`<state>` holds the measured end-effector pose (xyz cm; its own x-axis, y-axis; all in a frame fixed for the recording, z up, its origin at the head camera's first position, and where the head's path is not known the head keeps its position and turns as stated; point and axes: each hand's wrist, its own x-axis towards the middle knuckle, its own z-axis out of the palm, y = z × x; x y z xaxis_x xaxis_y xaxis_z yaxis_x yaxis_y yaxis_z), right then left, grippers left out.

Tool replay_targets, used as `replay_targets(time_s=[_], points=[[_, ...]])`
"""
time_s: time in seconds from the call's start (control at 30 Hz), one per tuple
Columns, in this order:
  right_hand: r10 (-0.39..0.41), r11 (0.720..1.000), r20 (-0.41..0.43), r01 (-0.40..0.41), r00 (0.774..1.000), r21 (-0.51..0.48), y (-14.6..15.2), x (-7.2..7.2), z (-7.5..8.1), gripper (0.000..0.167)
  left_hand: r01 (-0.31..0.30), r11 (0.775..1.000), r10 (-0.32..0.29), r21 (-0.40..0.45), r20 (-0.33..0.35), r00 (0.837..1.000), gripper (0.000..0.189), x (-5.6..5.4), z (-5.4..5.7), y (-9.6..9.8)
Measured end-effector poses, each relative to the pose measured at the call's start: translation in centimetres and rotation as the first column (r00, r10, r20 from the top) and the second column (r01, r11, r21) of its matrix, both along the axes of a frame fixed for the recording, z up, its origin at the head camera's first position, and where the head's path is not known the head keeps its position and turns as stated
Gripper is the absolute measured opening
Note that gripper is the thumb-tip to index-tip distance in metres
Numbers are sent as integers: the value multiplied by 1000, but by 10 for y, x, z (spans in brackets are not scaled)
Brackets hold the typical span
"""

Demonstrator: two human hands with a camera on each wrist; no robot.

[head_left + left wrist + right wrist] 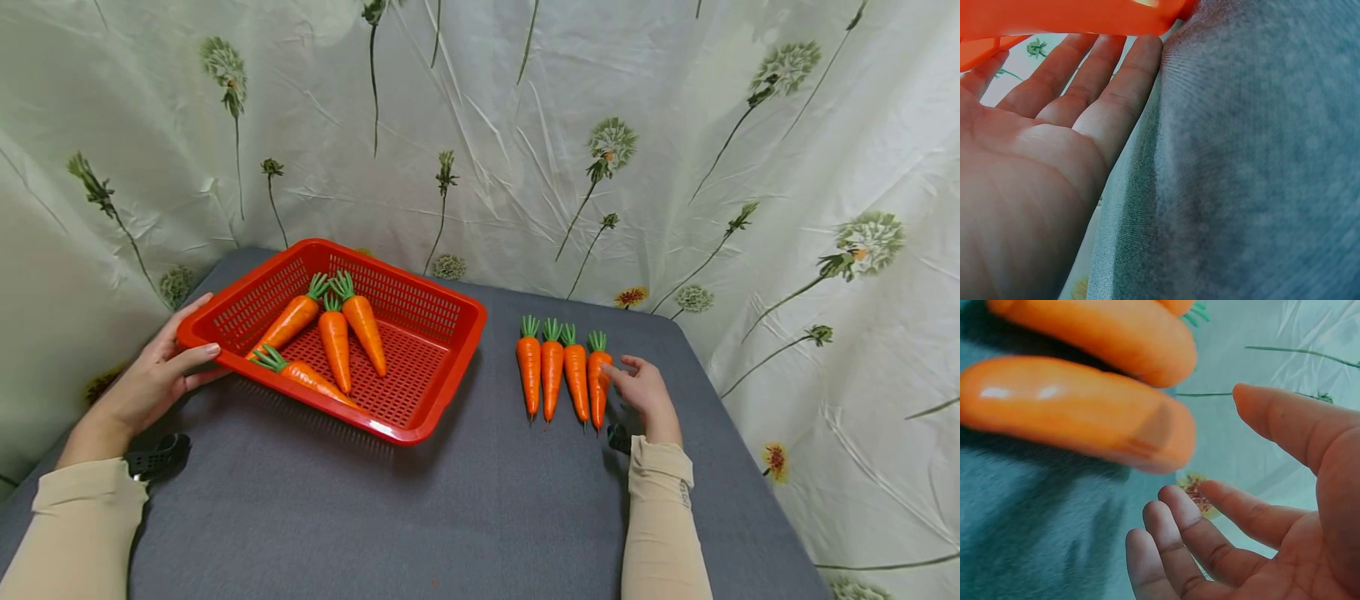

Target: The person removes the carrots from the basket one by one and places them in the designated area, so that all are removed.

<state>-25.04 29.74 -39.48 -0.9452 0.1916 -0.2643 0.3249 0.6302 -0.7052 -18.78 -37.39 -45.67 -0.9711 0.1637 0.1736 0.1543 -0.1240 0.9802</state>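
Where the rightmost carrot point(597, 390) lies: right of centre, beside right hand point(647, 390), fingers loosely spread, empty
Left hand point(159, 364): grips basket point(408, 392)

A curtained-off spot whose kind of room I cannot tell: a flower-print curtain point(495, 117) hangs close behind a grey table point(375, 525)
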Motion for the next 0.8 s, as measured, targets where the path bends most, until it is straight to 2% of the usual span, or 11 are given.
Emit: replay_targets(time_s=[0.27,0.47,0.6,0.7,0.8], points=[[49,999,-34,-49,998,0,-9,-8,15,75,-6,1000,6,1,9,1000,79,-1,1,0],[89,996,-58,-90,994,-13,-26,-13,31,76,16,1000,-16,3,-14,1000,78,-2,-1,-1],[126,991,-71,-128,990,-28,-39,-16,41,75,10,1000,-10,-9,-12,1000,78,-2,-1,0],[167,983,-87,-172,982,-57,-50,-18,50,75,7,1000,-7,-2,-8,1000,79,-1,0,0],[207,967,-101,-219,973,-129,-61,-20,55,73,4,1000,-4,6,-4,1000,79,0,1,0]])
